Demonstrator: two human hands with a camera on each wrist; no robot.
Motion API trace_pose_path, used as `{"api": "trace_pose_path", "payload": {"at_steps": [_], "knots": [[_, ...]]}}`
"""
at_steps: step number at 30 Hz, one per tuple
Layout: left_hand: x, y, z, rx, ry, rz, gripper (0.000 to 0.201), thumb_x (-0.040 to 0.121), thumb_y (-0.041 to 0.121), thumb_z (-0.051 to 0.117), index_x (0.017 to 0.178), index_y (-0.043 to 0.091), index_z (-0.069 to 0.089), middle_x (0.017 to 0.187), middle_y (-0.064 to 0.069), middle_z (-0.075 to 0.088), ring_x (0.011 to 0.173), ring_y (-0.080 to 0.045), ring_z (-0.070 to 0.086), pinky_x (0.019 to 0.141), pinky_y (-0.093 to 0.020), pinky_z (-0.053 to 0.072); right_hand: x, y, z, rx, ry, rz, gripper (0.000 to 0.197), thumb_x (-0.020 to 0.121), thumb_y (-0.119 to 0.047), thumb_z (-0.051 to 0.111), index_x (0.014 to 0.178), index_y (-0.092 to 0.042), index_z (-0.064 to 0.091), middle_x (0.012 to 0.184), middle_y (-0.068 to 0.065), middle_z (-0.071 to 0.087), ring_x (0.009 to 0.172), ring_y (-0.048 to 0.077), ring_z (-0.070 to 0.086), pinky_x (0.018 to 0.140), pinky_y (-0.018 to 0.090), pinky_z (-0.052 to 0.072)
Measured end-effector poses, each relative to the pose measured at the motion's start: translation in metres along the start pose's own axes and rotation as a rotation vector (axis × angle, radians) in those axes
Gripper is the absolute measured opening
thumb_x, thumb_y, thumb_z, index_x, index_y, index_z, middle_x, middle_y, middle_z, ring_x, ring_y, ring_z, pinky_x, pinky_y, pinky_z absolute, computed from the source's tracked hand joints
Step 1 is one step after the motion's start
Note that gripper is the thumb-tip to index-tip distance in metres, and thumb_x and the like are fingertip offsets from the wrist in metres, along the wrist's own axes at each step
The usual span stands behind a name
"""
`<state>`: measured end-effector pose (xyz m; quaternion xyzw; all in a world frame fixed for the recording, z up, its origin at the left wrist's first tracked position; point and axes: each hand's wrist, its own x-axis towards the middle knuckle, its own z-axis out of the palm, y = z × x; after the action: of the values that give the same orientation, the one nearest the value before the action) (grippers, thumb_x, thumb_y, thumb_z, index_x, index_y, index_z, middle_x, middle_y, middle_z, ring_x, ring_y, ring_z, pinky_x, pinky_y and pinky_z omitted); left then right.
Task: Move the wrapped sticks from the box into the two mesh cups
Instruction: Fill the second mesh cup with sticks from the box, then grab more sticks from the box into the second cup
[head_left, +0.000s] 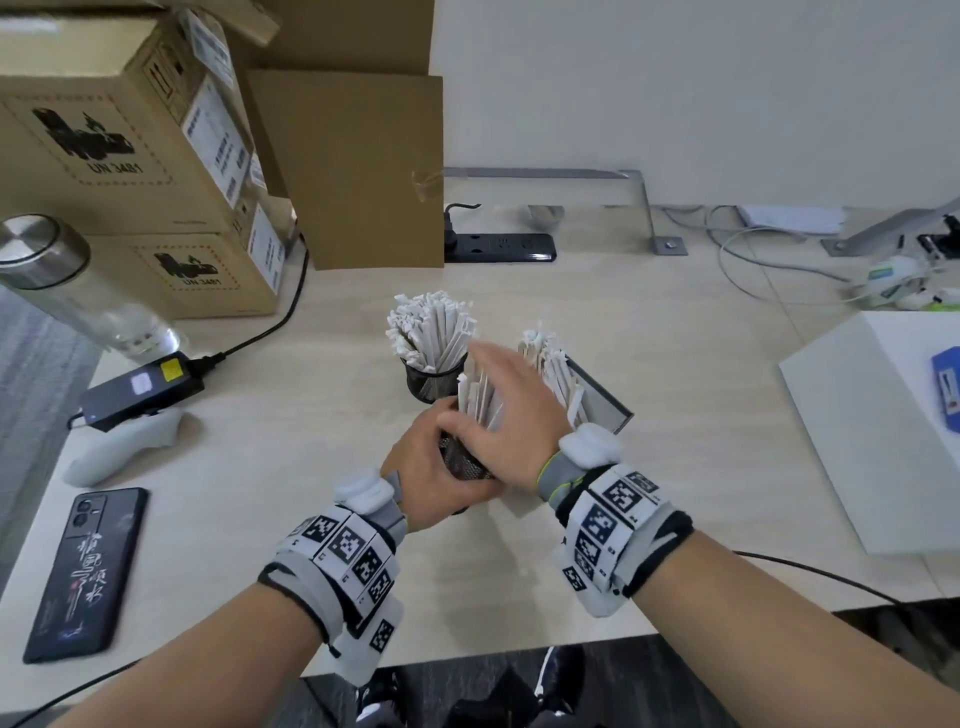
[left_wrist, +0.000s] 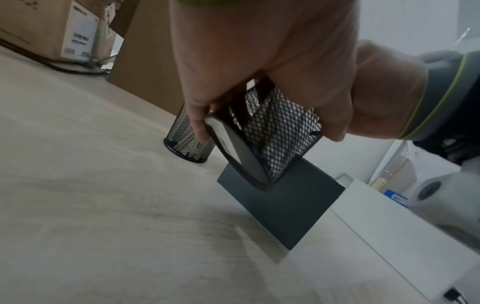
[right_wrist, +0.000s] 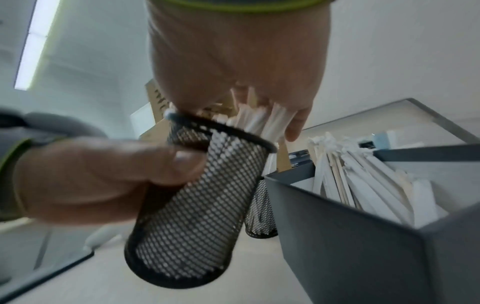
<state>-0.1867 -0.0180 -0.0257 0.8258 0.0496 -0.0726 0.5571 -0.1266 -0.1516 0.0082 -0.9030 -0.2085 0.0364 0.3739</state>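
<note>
My left hand grips a black mesh cup, thumb and fingers curled round its wall, and holds it tilted above the table. In the left wrist view the mesh cup hangs clear of the surface. Several paper-wrapped sticks stand in it. My right hand lies over their tops with fingers stretched out, touching them. A second mesh cup just behind is packed with wrapped sticks. The grey box to the right holds more wrapped sticks.
Stacked cardboard boxes and a steel-capped bottle stand at the back left. A power brick, a white controller and a phone lie at the left. A white box sits at the right, a power strip behind.
</note>
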Motion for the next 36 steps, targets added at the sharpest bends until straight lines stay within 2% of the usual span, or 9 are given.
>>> {"api": "trace_pose_path", "payload": {"at_steps": [2, 5, 9, 12, 15, 19, 25, 31, 36], "knots": [[-0.004, -0.008, 0.000, -0.010, 0.030, 0.003, 0.067, 0.057, 0.035, 0.088, 0.109, 0.030, 0.046, 0.087, 0.009, 0.065, 0.070, -0.016, 0.066, 0.055, -0.031, 0.052, -0.005, -0.002, 0.005, 0.002, -0.030, -0.004, 0.068, 0.081, -0.058, 0.057, 0.138, -0.022, 0.047, 0.142, 0.000, 0.047, 0.135, 0.015, 0.037, 0.113, 0.035, 0.031], [-0.007, -0.015, 0.000, -0.071, 0.118, -0.044, 0.084, 0.054, 0.051, 0.084, 0.121, 0.026, 0.040, 0.104, 0.017, 0.064, 0.094, 0.002, 0.063, 0.078, -0.021, 0.050, -0.006, 0.002, 0.000, 0.121, 0.071, 0.075, 0.063, 0.085, -0.051, 0.061, 0.140, -0.026, 0.044, 0.147, -0.003, 0.039, 0.136, 0.008, 0.031, 0.111, 0.024, 0.024], [0.001, -0.016, 0.001, -0.088, 0.158, -0.117, 0.083, 0.057, 0.045, 0.079, 0.125, 0.027, 0.034, 0.108, 0.027, 0.054, 0.096, 0.018, 0.051, 0.071, -0.001, 0.038, 0.002, 0.030, -0.012, 0.147, 0.186, 0.343, 0.054, 0.089, -0.045, 0.059, 0.136, -0.022, 0.047, 0.140, -0.001, 0.047, 0.131, 0.013, 0.041, 0.107, 0.027, 0.032], [0.002, -0.021, -0.002, -0.053, 0.181, -0.145, 0.085, 0.059, 0.033, 0.085, 0.128, 0.027, 0.034, 0.102, 0.027, 0.054, 0.090, 0.016, 0.052, 0.067, -0.001, 0.038, 0.002, 0.051, -0.018, 0.063, 0.087, 0.591, 0.066, 0.085, -0.048, 0.062, 0.140, -0.019, 0.041, 0.143, 0.004, 0.046, 0.131, 0.022, 0.043, 0.107, 0.034, 0.035], [0.004, -0.029, -0.004, -0.031, 0.190, -0.161, 0.085, 0.060, 0.028, 0.088, 0.130, 0.029, 0.039, 0.106, 0.023, 0.058, 0.095, 0.003, 0.058, 0.080, -0.012, 0.042, 0.001, 0.057, -0.013, -0.026, -0.022, 0.609, 0.074, 0.082, -0.048, 0.066, 0.142, -0.016, 0.038, 0.144, 0.008, 0.042, 0.133, 0.025, 0.041, 0.107, 0.035, 0.033], [0.005, -0.037, -0.002, -0.014, 0.157, -0.166, 0.081, 0.060, 0.028, 0.090, 0.127, 0.029, 0.046, 0.113, 0.015, 0.062, 0.106, -0.008, 0.059, 0.089, -0.026, 0.044, 0.006, 0.053, -0.011, -0.090, 0.159, 0.586, 0.058, 0.085, -0.040, 0.063, 0.135, -0.017, 0.044, 0.135, 0.009, 0.044, 0.120, 0.027, 0.050, 0.098, 0.034, 0.040], [0.003, -0.041, 0.000, -0.033, 0.131, -0.171, 0.085, 0.052, 0.042, 0.086, 0.127, 0.031, 0.048, 0.114, 0.017, 0.063, 0.107, -0.006, 0.060, 0.092, -0.030, 0.047, 0.012, 0.058, -0.017, -0.268, -0.090, 0.808, 0.048, 0.085, -0.038, 0.061, 0.118, -0.005, 0.049, 0.113, 0.012, 0.061, 0.098, 0.034, 0.062, 0.070, 0.032, 0.045], [0.003, -0.039, -0.001, -0.037, 0.095, -0.182, 0.092, 0.047, 0.051, 0.082, 0.130, 0.032, 0.046, 0.116, 0.020, 0.062, 0.107, 0.000, 0.059, 0.093, -0.028, 0.048, 0.028, 0.065, -0.004, -0.312, -0.112, 0.829, 0.059, 0.079, -0.038, 0.069, 0.124, -0.010, 0.042, 0.122, 0.013, 0.059, 0.109, 0.034, 0.060, 0.086, 0.038, 0.051], [0.000, -0.043, -0.003, -0.006, 0.105, -0.199, 0.095, 0.045, 0.057, 0.081, 0.130, 0.033, 0.046, 0.116, 0.021, 0.062, 0.107, -0.003, 0.059, 0.094, -0.031, 0.048, 0.030, 0.074, 0.003, -0.292, -0.169, 0.760, 0.042, 0.078, -0.041, 0.068, 0.109, -0.017, 0.056, 0.107, 0.006, 0.067, 0.094, 0.030, 0.065, 0.074, 0.032, 0.052]]}}
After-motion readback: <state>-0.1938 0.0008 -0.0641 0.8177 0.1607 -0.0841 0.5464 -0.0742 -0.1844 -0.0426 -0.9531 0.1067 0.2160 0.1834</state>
